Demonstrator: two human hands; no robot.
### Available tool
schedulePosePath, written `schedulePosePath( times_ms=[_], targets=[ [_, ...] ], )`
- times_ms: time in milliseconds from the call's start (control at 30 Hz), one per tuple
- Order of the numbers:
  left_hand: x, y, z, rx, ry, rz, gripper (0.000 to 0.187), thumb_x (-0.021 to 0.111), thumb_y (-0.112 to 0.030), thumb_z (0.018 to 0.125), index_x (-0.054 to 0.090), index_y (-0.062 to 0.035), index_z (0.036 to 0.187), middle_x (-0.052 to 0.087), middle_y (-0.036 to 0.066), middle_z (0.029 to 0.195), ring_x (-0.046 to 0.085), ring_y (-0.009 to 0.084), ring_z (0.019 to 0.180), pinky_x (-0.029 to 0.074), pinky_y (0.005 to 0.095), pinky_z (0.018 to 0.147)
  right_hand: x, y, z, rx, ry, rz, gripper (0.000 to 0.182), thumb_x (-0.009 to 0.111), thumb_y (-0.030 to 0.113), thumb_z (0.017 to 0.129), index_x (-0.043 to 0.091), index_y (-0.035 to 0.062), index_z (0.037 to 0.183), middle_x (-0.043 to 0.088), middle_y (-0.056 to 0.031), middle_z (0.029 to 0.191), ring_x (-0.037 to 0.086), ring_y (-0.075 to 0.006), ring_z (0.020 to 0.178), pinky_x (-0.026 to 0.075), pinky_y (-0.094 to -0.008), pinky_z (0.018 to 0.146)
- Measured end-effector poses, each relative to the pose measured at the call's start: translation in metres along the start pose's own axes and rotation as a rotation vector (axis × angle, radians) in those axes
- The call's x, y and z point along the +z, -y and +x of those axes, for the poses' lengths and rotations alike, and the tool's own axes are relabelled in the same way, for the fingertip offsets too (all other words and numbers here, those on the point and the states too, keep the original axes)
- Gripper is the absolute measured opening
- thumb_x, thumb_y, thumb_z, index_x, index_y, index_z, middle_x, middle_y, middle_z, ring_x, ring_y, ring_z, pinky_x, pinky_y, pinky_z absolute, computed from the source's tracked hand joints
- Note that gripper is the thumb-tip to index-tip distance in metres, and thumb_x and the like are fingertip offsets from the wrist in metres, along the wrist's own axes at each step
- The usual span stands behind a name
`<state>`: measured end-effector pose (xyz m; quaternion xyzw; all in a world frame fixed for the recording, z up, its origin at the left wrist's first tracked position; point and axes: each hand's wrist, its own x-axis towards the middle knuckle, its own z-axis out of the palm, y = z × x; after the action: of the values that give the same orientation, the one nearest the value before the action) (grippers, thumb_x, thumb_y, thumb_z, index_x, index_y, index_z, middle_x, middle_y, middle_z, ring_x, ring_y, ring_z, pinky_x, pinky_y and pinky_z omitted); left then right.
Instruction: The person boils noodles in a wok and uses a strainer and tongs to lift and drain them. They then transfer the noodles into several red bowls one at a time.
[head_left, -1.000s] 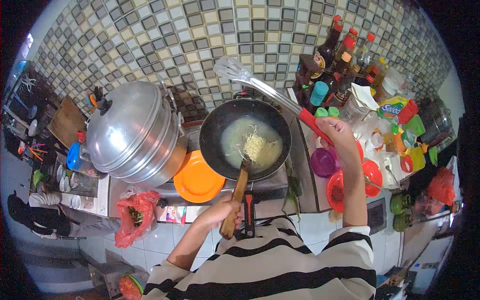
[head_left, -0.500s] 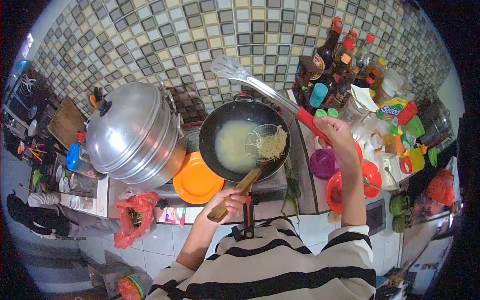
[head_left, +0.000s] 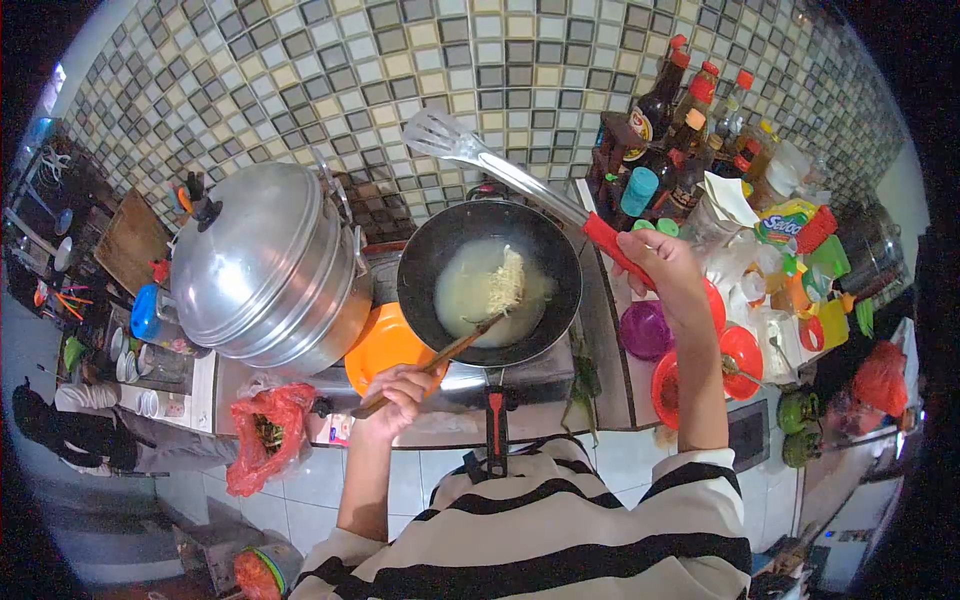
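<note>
My left hand (head_left: pixel 398 393) is closed round the wooden handle (head_left: pixel 462 344) of a skimmer, which reaches into a black wok (head_left: pixel 418 315). Pale noodles (head_left: pixel 508 282) sit at the skimmer's end, turned on edge over cloudy, pale liquid (head_left: pixel 458 290); they hide most of its mesh. High on the right, my right hand (head_left: pixel 662 266) grips the red handle of metal tongs (head_left: pixel 530 182). Their slotted tip points left, in front of the tiled wall and apart from the noodles. The wok's black and red handle (head_left: pixel 496 425) points toward my body.
A large lidded steamer pot (head_left: pixel 262 265) stands left of the wok, with an orange plate (head_left: pixel 375 345) between them. A red plastic bag (head_left: pixel 265 435) lies at the counter's front left. Sauce bottles (head_left: pixel 660 105), red bowls (head_left: pixel 740 350) and a purple bowl (head_left: pixel 645 330) crowd the right.
My left hand has moved left and slightly up, tipping the skimmer from flat to on edge. The noodles have shifted left toward the wok's middle. The tongs have moved slightly left.
</note>
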<state>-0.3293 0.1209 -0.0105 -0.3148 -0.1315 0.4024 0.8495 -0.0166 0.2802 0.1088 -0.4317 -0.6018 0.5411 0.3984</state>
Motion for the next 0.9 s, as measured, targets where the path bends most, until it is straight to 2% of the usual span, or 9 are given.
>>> schedulePosePath(
  times_ms=[133, 300, 367, 400, 467, 533, 700, 833, 900],
  targets=[
    [0.009, -0.019, -0.015, 0.066, -0.048, 0.154, 0.037, 0.032, -0.012, 0.089, 0.029, 0.0151, 0.113, 0.041, 0.004, 0.071, 0.049, 0.0128, 0.056, 0.047, 0.0256, 0.050, -0.006, -0.004, 0.000, 0.004, 0.017, 0.023, 0.025, 0.055, 0.031, 0.084, 0.058, 0.0068, 0.075, 0.056, 0.0006, 0.061, 0.039, -0.0024, 0.044, 0.027, -0.0180, 0.041],
    [0.015, -0.024, -0.015, 0.085, -0.228, 0.318, 0.027, 0.038, -0.014, 0.088, 0.038, 0.0062, 0.106, 0.040, 0.002, 0.069, 0.044, 0.0090, 0.051, 0.040, 0.0209, 0.045, -0.009, -0.004, -0.004, 0.019, -0.016, 0.021, 0.025, 0.056, 0.030, 0.084, 0.059, 0.0067, 0.077, 0.057, 0.0001, 0.061, 0.040, -0.0022, 0.044, 0.028, -0.0173, 0.041],
    [0.020, -0.015, -0.009, 0.174, -0.498, 0.742, 0.014, 0.042, -0.015, 0.086, 0.042, -0.0049, 0.096, 0.042, 0.004, 0.068, 0.042, 0.0087, 0.050, 0.036, 0.0236, 0.042, -0.010, -0.006, -0.005, 0.013, -0.014, 0.027, 0.024, 0.056, 0.030, 0.084, 0.059, 0.0065, 0.078, 0.057, -0.0002, 0.062, 0.040, -0.0023, 0.044, 0.028, -0.0171, 0.041],
    [0.019, -0.009, -0.005, 0.173, -0.498, 0.742, 0.014, 0.042, -0.015, 0.086, 0.042, -0.0049, 0.096, 0.042, 0.004, 0.068, 0.042, 0.0087, 0.050, 0.036, 0.0236, 0.042, -0.011, -0.007, -0.006, 0.007, -0.011, 0.031, 0.024, 0.056, 0.030, 0.084, 0.059, 0.0064, 0.079, 0.057, -0.0005, 0.062, 0.041, -0.0025, 0.045, 0.029, -0.0169, 0.041],
    [0.016, 0.003, 0.004, 0.327, -0.724, 1.275, 0.014, 0.048, -0.016, 0.082, 0.041, -0.0104, 0.093, 0.043, 0.005, 0.067, 0.042, 0.0100, 0.049, 0.038, 0.0266, 0.042, -0.012, -0.010, -0.006, 0.014, -0.007, 0.041, 0.024, 0.056, 0.030, 0.084, 0.059, 0.0059, 0.081, 0.057, -0.0009, 0.063, 0.041, -0.0026, 0.045, 0.029, -0.0167, 0.041],
    [0.012, 0.004, 0.007, 0.344, -0.725, 1.331, 0.019, 0.048, -0.013, 0.080, 0.038, -0.0101, 0.096, 0.043, 0.006, 0.067, 0.041, 0.0118, 0.048, 0.039, 0.0281, 0.042, -0.013, -0.011, -0.007, 0.020, -0.006, 0.053, 0.024, 0.056, 0.029, 0.084, 0.060, 0.0054, 0.083, 0.058, -0.0012, 0.063, 0.041, -0.0026, 0.045, 0.030, -0.0165, 0.041],
    [0.008, 0.009, 0.017, 0.377, -0.951, 1.705, 0.019, 0.040, -0.011, 0.083, 0.028, -0.0073, 0.098, 0.043, 0.008, 0.068, 0.047, 0.0167, 0.051, 0.045, 0.0324, 0.043, -0.014, -0.012, -0.010, 0.034, -0.027, 0.067, 0.026, 0.059, 0.031, 0.082, 0.061, 0.0050, 0.084, 0.057, 0.0007, 0.061, 0.042, -0.0020, 0.044, 0.030, -0.0175, 0.039],
    [-0.001, 0.014, 0.020, 0.391, -0.971, 1.847, 0.016, 0.037, -0.010, 0.084, 0.026, -0.0050, 0.094, 0.044, 0.009, 0.067, 0.048, 0.0183, 0.050, 0.045, 0.0343, 0.043, -0.016, -0.015, -0.010, 0.010, -0.037, 0.071, 0.025, 0.059, 0.030, 0.082, 0.061, 0.0051, 0.083, 0.057, 0.0001, 0.061, 0.042, -0.0021, 0.044, 0.030, -0.0174, 0.039],
    [-0.005, 0.018, 0.021, 0.365, -1.087, 1.890, 0.017, 0.037, -0.011, 0.084, 0.029, -0.0068, 0.098, 0.044, 0.007, 0.067, 0.048, 0.0172, 0.049, 0.046, 0.0332, 0.044, -0.017, -0.016, -0.009, 0.001, -0.026, 0.103, 0.024, 0.058, 0.029, 0.082, 0.061, 0.0054, 0.082, 0.058, -0.0005, 0.061, 0.043, -0.0022, 0.044, 0.030, -0.0172, 0.040]
  ],
)
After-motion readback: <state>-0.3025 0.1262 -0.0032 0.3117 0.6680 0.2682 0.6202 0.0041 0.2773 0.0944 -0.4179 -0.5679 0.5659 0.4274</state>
